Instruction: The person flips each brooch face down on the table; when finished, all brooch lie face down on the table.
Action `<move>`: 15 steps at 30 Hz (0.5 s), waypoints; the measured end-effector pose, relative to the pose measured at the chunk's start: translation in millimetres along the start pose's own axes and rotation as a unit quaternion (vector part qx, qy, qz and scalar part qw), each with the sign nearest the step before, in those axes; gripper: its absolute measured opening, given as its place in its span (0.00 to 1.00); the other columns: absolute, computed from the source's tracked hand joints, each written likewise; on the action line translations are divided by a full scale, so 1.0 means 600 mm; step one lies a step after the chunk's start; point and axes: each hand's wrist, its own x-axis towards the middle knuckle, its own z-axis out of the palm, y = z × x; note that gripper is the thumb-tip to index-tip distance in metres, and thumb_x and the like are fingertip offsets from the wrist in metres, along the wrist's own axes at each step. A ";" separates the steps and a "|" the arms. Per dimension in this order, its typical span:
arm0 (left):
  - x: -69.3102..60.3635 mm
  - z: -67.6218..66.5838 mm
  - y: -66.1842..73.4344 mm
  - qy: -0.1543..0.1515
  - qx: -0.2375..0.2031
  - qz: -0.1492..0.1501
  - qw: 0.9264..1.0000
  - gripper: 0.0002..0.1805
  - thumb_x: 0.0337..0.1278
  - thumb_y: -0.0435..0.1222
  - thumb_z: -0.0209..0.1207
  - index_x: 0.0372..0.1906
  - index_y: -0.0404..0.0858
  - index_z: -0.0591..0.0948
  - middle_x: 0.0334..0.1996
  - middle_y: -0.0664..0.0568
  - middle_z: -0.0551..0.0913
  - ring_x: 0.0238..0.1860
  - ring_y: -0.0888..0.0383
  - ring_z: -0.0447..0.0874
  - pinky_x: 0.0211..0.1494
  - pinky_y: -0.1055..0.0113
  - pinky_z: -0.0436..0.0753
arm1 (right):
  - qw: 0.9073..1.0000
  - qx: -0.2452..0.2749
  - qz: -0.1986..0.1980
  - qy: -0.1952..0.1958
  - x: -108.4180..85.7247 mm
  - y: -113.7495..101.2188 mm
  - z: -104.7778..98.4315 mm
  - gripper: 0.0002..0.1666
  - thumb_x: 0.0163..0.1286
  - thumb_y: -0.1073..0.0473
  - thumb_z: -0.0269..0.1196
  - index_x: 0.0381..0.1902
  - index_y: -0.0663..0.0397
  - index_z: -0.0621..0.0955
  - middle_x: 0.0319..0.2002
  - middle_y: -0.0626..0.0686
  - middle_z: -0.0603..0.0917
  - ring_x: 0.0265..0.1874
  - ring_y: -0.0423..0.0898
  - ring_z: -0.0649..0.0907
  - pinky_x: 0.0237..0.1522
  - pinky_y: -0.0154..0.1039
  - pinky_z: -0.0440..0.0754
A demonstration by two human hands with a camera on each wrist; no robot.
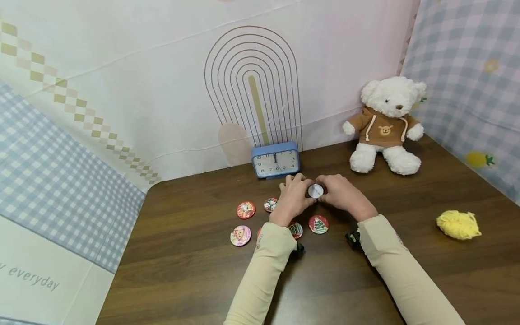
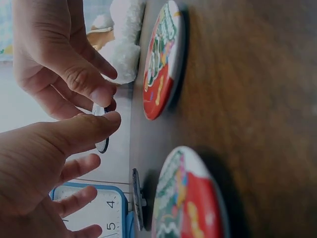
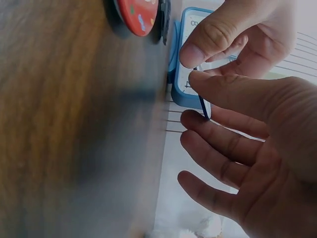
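Both hands hold one small round disc (image 1: 315, 191), pale silvery on the side seen from above, up off the table. My left hand (image 1: 293, 197) pinches its left edge with thumb and finger, the other fingers spread. From the opposite side, my right hand (image 1: 341, 192) pinches the right edge. In the wrist views the disc appears nearly edge-on, thin and dark-rimmed. Below the hands lie several round button badges, including a red tree badge (image 1: 318, 224), a green-and-red badge (image 1: 295, 229), a pink badge (image 1: 240, 235) and a red-orange badge (image 1: 246, 210). My left arm partly hides some.
A blue alarm clock (image 1: 276, 160) stands just behind the hands against the wall cloth. To the back right sits a white teddy bear (image 1: 383, 126) in a brown hoodie. A yellow yarn bundle (image 1: 459, 225) lies on the right of the wooden table (image 1: 183, 271).
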 end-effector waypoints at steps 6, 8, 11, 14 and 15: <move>-0.002 0.004 -0.004 -0.014 0.004 0.007 1.000 0.22 0.61 0.45 0.70 0.59 0.47 0.84 0.56 0.54 0.79 0.56 0.49 0.67 0.53 0.51 0.64 | 0.999 -0.032 -0.006 -0.014 0.002 -0.002 0.009 0.17 0.58 0.69 0.73 0.45 0.67 0.83 0.36 0.58 0.82 0.38 0.56 0.80 0.43 0.54 0.77; -0.002 0.006 -0.004 -0.018 0.003 0.008 1.000 0.22 0.61 0.45 0.70 0.59 0.47 0.84 0.56 0.54 0.80 0.55 0.49 0.67 0.53 0.49 0.64 | 0.999 -0.041 -0.003 -0.018 0.001 -0.002 0.013 0.17 0.58 0.68 0.73 0.46 0.67 0.83 0.37 0.58 0.81 0.40 0.58 0.79 0.43 0.54 0.77; -0.001 0.008 -0.005 -0.023 0.005 0.006 1.000 0.22 0.61 0.44 0.70 0.59 0.47 0.84 0.56 0.54 0.80 0.55 0.48 0.68 0.54 0.48 0.64 | 0.998 -0.050 0.000 -0.023 0.000 -0.002 0.016 0.18 0.60 0.67 0.73 0.47 0.67 0.83 0.38 0.59 0.80 0.41 0.59 0.78 0.44 0.54 0.76; 0.002 0.010 -0.004 -0.029 0.010 0.001 1.000 0.22 0.61 0.44 0.70 0.59 0.48 0.84 0.56 0.54 0.80 0.55 0.48 0.68 0.54 0.49 0.64 | 0.998 -0.052 0.003 -0.031 0.000 0.000 0.018 0.18 0.61 0.67 0.72 0.49 0.67 0.82 0.39 0.59 0.79 0.42 0.59 0.76 0.44 0.54 0.75; 0.002 0.010 -0.004 -0.033 0.013 -0.001 0.999 0.21 0.61 0.44 0.70 0.59 0.48 0.84 0.56 0.54 0.80 0.55 0.48 0.69 0.54 0.48 0.64 | 0.998 -0.051 0.005 -0.035 0.001 0.001 0.019 0.18 0.62 0.67 0.72 0.49 0.67 0.82 0.39 0.59 0.79 0.42 0.59 0.76 0.44 0.54 0.75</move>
